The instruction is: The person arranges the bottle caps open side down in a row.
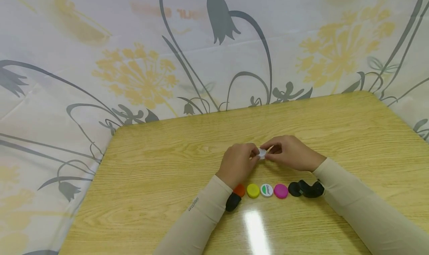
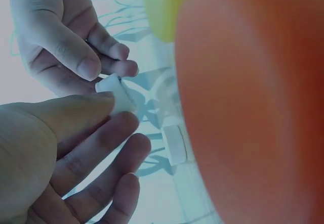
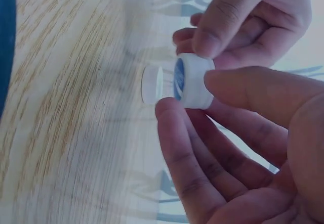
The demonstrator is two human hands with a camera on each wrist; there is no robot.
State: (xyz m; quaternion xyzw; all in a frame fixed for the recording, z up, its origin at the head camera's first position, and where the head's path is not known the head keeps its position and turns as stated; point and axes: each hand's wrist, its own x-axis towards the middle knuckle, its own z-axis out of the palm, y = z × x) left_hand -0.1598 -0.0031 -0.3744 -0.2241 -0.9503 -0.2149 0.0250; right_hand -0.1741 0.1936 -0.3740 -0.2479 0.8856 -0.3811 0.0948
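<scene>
Both hands hold one white bottle cap (image 3: 197, 81) between their fingertips, its blue-printed face turned down towards the table. My left hand (image 1: 236, 162) pinches it from the left between thumb and index finger. From the other side, my right hand (image 1: 293, 153) grips it, thumb and a finger on its rim. Another white cap (image 3: 151, 85) rests on the table just below the held one. Nearer the body, a row has an orange cap (image 1: 239, 190), a yellow cap (image 1: 253, 190), a white-and-green cap (image 1: 266, 190), a magenta cap (image 1: 281, 191) and a black cap (image 1: 295, 189).
The wood-grain table (image 1: 151, 180) meets a flower-patterned curtain (image 1: 201, 61) at its back and left edges. Black wrist-worn devices sit near the row's ends, the left one (image 1: 232, 202) beside the orange cap, the right one (image 1: 311, 190) beside the black cap.
</scene>
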